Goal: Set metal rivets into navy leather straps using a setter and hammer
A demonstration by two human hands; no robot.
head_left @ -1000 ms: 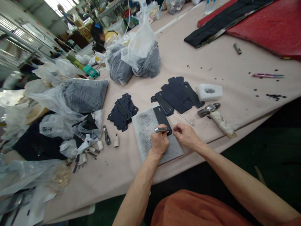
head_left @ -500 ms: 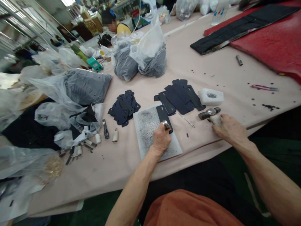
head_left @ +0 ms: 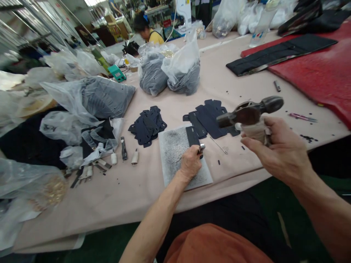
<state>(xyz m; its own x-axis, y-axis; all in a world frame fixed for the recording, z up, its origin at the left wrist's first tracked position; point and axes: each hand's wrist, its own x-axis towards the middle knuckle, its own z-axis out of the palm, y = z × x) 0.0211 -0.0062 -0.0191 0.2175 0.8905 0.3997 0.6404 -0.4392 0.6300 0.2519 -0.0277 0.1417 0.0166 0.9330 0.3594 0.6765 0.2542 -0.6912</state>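
Note:
My left hand (head_left: pixel 190 163) is shut on a short metal punch (head_left: pixel 202 147), its tip pressed on a dark strap blank (head_left: pixel 192 136). The blank lies on a grey speckled pad (head_left: pixel 175 157). My right hand (head_left: pixel 276 146) grips the cloth-wrapped handle of a ball-peen hammer (head_left: pixel 251 112), raised well above the table to the right of the punch. Two loose groups of similar dark blanks lie nearby, one (head_left: pixel 146 126) left of the pad and one (head_left: pixel 208 118) behind it. The hammer hides part of the farther group.
Bulging plastic bags of dark pieces (head_left: pixel 152 73) stand at the back of the pale pink table (head_left: pixel 95 208). More bags and small tools crowd the left. A red mat (head_left: pixel 315 69) lies at the back right. Pink-handled snips (head_left: pixel 303 117) and small dark rivets lie near the table's front right. A co-worker sits far back.
My right hand has lifted the hammer off the table and raised it. My left hand stays on the punch, which now stands more upright. The view has swung slightly.

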